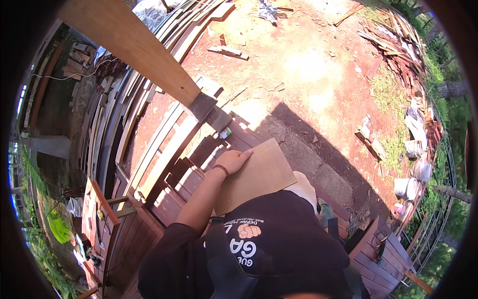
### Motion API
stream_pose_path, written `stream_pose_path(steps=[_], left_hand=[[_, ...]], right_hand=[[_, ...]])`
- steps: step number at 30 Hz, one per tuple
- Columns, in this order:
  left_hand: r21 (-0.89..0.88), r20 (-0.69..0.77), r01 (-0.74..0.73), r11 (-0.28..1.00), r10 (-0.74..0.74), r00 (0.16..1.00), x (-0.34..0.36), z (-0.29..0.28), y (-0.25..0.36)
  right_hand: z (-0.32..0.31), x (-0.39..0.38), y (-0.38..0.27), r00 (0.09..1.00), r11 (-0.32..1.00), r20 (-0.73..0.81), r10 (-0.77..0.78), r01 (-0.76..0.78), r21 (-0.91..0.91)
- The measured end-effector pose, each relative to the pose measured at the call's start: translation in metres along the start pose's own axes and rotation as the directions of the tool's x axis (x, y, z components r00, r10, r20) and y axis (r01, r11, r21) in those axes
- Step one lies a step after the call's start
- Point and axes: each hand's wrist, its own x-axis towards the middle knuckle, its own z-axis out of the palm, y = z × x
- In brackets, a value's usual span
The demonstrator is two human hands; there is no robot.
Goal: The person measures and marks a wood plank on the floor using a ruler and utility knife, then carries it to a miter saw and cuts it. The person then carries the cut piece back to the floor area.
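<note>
Black shirt [303, 229], left fingers [243, 157] gripping board [259, 174], right fingers unseen, wooden post [139, 47] partly hiding planks [194, 30]

Most of the fingers of your left hand [234, 162] are hidden under the wooden board [259, 174], and your right hand is out of sight. The wooden post [139, 55] is cut off by the picture's upper edge. You cannot make out the small dark items [93, 255] near the left surface's [90, 202] outer edge.
</note>
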Motion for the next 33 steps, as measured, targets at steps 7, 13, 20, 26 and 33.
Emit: stream_pose_path(steps=[7, 13, 20, 26, 33], left_hand=[[0.001, -0.054, 0.100, 0.995, -0.100, 0.994, 0.213, -0.007, 0.067], [-0.003, 0.089, 0.020, 1.000, -0.020, 0.996, 0.382, 0.009, 0.153], [-0.411, 0.004, 0.127, 0.903, -0.137, 0.991, 0.617, -0.077, 0.201], [-0.856, -0.093, 0.014, 0.516, -0.181, 0.979, 0.907, -0.152, 0.214], [-0.977, 0.200, 0.204, -0.062, 0.072, 0.977, 1.144, -0.297, 0.327]], right_hand=[[-0.042, 0.178, -0.073, 0.982, 0.997, -0.176, 0.075, -0.075, 0.008], [-0.020, 0.287, -0.204, 0.924, 0.988, -0.351, 0.155, -0.141, 0.067], [0.081, 0.490, -0.467, 0.932, 0.990, -0.339, -0.125, 0.093, -0.109], [0.182, 0.840, -0.553, 0.909, 0.967, -0.358, -0.212, 0.249, 0.060], [0.236, 1.013, -0.629, 0.964, 0.591, -0.193, 0.181, -0.263, -0.762]])
